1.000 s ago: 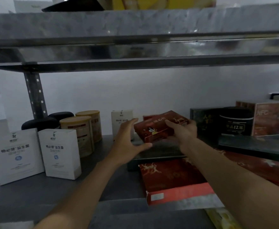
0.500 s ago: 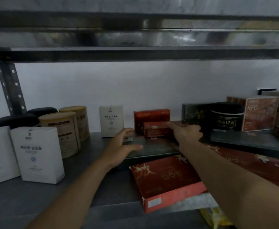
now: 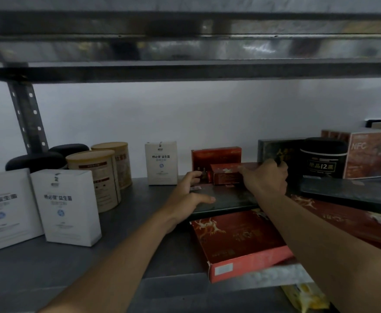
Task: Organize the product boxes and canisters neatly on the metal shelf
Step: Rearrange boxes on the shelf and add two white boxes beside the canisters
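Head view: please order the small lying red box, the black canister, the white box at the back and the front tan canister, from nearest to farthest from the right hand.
1. The small lying red box, at the fingertip of the right hand.
2. The black canister, to its right.
3. The white box, back left.
4. The front tan canister, farthest left.

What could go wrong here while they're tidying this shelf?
The big red flat box seems to jut past the front edge of the metal shelf, under the right forearm; a nudge might drop it. The right hand touches the small red box, just in front of the upright red box; pushing could topple that.
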{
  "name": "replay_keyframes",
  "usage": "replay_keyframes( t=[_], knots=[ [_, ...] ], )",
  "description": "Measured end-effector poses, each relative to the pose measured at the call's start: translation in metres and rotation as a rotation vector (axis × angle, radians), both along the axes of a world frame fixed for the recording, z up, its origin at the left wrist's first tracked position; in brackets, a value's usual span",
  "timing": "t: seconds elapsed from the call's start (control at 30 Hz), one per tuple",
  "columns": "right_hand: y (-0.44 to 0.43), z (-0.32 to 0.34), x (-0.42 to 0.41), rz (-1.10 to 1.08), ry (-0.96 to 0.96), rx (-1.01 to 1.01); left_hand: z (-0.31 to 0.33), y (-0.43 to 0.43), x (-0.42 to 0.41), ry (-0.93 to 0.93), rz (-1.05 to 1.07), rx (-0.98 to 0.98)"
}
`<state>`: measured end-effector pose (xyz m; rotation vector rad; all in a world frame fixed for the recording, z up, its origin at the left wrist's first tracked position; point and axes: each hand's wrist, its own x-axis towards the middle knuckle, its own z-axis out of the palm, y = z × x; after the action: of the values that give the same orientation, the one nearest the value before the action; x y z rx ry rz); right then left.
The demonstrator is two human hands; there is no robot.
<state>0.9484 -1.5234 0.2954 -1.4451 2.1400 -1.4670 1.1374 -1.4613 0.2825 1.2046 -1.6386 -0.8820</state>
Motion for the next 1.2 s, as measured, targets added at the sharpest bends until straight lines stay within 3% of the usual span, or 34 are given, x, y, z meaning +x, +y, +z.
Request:
replay_keyframes(
  t=[0.27, 0.47, 0.83, 1.2],
  knots=[
    [0.002, 0.0, 0.004, 0.02, 0.17, -0.04, 0.001, -0.005, -0.017, -0.004, -0.035, 0.003],
    [0.007, 0.0, 0.006, 0.067, 0.138, -0.092, 0.0, -0.011, -0.018, 0.007, -0.031, -0.009],
    [0.021, 0.007, 0.015, 0.149, 0.28, -0.07, 0.009, 0.006, -0.003, 0.002, 0.183, -0.1],
    [0.062, 0.036, 0.042, 0.622, 0.155, -0.125, 0.021, 0.079, 0.025, 0.023, 0.347, -0.126]
  ],
)
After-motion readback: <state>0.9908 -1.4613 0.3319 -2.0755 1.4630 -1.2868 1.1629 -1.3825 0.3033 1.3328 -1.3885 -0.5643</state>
